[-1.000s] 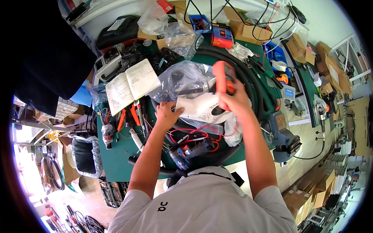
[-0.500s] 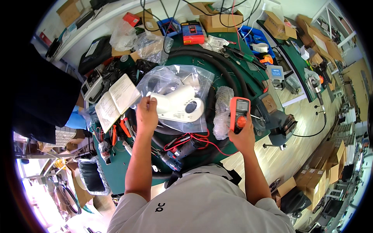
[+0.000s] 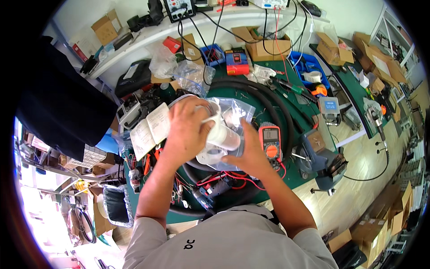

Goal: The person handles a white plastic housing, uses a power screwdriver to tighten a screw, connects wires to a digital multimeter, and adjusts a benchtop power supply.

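My left hand point(image 3: 187, 132) is closed on the upper left side of a white plastic part point(image 3: 225, 137), which has a tube-like section and a ring-shaped end. On the part's right side my right hand point(image 3: 251, 154) has its thumb and forefinger spread; whether they touch it I cannot tell. Beneath the part lies a clear plastic bag point(image 3: 248, 110). An orange-red multimeter point(image 3: 270, 141) with a grey screen rests just right of my right hand, red lead point(image 3: 283, 169) attached. Left of my left hand lies an open notebook point(image 3: 151, 130) with writing on its pages.
A thick black hose point(image 3: 264, 89) curves around the green table. Near the front edge lie a blue-black power tool point(image 3: 205, 197) and red wires. Orange-handled tools point(image 3: 147, 165) sit at the left. A bench vise point(image 3: 320, 150) stands at the right edge; boxes point(image 3: 264, 49) line the back.
My right hand has let go of the multimeter, which now lies on the table, and has moved to the white part. The white part is turned differently in my left hand. The whole view has shifted.
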The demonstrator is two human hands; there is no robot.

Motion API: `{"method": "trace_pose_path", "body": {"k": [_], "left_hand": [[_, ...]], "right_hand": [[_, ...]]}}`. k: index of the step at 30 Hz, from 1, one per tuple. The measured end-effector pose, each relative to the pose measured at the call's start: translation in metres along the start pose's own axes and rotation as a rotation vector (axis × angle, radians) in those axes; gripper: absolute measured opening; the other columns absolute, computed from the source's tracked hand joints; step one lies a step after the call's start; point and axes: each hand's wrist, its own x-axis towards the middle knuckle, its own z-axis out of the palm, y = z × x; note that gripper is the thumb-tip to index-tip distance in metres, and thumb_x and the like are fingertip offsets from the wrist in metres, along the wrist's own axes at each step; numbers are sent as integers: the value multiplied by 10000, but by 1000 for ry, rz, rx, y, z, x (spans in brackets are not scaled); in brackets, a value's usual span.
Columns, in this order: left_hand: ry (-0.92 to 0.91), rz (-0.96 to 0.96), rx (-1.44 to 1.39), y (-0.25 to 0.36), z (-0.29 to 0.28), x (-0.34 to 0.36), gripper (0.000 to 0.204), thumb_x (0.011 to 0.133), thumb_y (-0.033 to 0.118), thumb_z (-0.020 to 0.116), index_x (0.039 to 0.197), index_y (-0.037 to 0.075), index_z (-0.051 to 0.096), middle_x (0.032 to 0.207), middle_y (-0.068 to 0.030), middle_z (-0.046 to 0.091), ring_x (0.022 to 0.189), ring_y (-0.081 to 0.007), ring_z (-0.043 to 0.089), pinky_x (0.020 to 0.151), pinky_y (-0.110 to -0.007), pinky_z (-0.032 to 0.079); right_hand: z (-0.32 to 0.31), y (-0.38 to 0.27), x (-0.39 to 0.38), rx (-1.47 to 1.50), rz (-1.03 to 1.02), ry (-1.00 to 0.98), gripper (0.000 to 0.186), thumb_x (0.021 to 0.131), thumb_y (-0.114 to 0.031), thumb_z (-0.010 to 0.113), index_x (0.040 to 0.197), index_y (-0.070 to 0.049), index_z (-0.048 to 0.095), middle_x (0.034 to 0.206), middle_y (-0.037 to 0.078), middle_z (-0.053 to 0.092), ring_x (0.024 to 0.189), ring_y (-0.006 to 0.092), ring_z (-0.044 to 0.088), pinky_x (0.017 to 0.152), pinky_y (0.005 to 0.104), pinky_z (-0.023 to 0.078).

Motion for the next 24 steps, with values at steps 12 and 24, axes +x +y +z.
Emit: {"method": "trace_pose_path", "body": {"k": [12,24], "left_hand": [[133,-247,-251,6,29,0,251,785,148,760,989,53,649,1198,-140,559,1149,-353,501,994,-439,387],[-429,-959,-1220,-111,103,37,561,1005,545,438,1162,50,648,1143,-74,662,1075,-185,587,954,-342,430]], "right_hand": [[48,24,34,260,185,42,620,694,-167,853,1202,-7,535,1112,149,648,1031,269,644,881,372,497],[76,36,61,115,268,65,653,668,-347,862,1146,-10,572,1051,189,654,987,390,625,839,471,500]]}}
